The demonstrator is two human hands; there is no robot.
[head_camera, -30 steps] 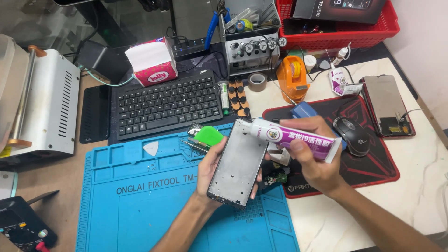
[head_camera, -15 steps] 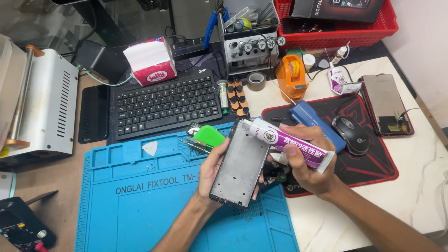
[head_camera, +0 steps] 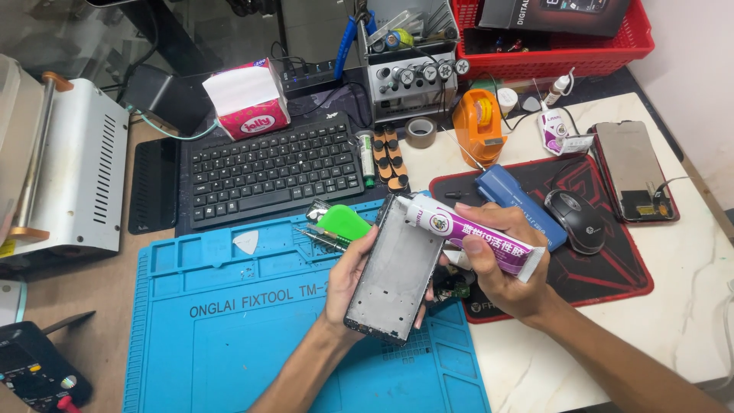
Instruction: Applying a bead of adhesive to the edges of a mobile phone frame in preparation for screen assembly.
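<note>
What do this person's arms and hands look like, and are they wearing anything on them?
Both forearms are bare, with no sleeves in view. The left hand and right hand wear no gloves, and no rings, watch or wristband show. The fingers are uncovered too.

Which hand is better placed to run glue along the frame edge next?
Right, probably. The right hand grips the purple-and-white glue tube, nozzle at the top edge of the grey metal phone frame. The left hand is occupied cradling that frame above the blue silicone repair mat.
</note>
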